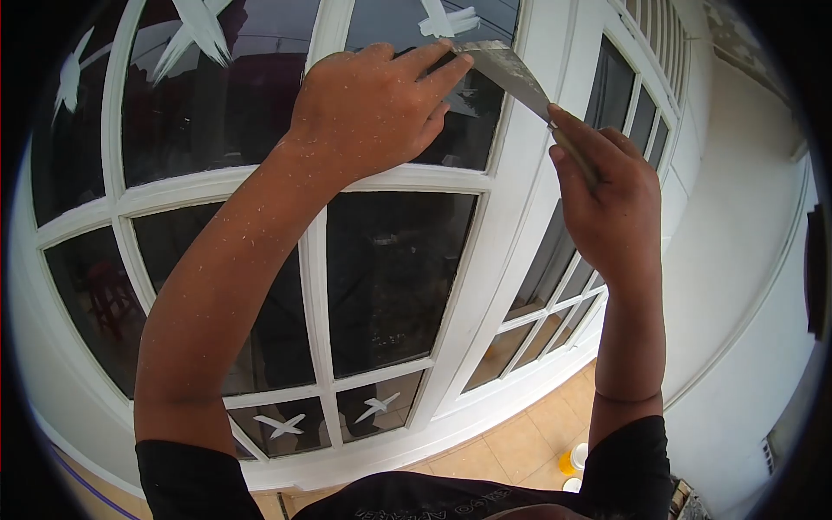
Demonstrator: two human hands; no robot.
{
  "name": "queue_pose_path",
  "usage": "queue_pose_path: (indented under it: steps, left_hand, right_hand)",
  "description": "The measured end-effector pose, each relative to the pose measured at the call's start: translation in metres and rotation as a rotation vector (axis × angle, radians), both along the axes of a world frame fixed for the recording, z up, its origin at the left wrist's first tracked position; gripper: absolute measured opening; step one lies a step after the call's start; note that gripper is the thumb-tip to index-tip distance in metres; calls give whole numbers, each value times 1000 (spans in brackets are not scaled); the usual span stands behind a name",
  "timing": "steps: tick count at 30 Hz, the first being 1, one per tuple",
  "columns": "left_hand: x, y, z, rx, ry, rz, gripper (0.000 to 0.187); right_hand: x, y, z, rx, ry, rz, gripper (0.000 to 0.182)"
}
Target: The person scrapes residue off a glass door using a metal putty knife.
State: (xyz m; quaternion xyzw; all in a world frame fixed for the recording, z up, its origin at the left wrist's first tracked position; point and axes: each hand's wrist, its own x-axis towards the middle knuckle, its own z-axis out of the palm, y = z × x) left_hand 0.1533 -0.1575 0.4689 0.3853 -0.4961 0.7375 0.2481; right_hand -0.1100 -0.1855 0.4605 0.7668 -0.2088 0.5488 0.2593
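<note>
My right hand (607, 182) is closed around the handle of a metal scraper (511, 76), its wide blade angled up and to the left. My left hand (373, 108) is raised in front of an upper window pane, with its index and middle fingertips at the blade's far edge and the other fingers partly apart. Just above those fingertips, a white paint mark (449, 21) shows on the dark glass. White specks dot my left hand and forearm. The window frame (425, 179) is white.
More white crosses mark the upper-left pane (198, 35) and the lower panes (280, 425). A second white-framed window (542, 260) stands at the right, beside a pale wall (728, 208). A yellow and white container (574, 459) sits on the tiled floor (520, 438).
</note>
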Motion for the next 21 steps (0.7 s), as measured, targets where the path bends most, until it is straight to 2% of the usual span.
queue_pose_path:
  steps: [5, 14, 21]
  left_hand:
    - [0, -13, -5, 41, 36, 42, 58]
    - [-7, -19, -12, 73, 130, -19, 59]
    - [-10, -16, -11, 47, 152, -19, 56]
  right_hand:
    - [11, 4, 1, -5, -37, -76, 34]
    - [18, -2, -2, -20, -97, -8, 33]
    - [20, 5, -1, -1, -83, -71, 33]
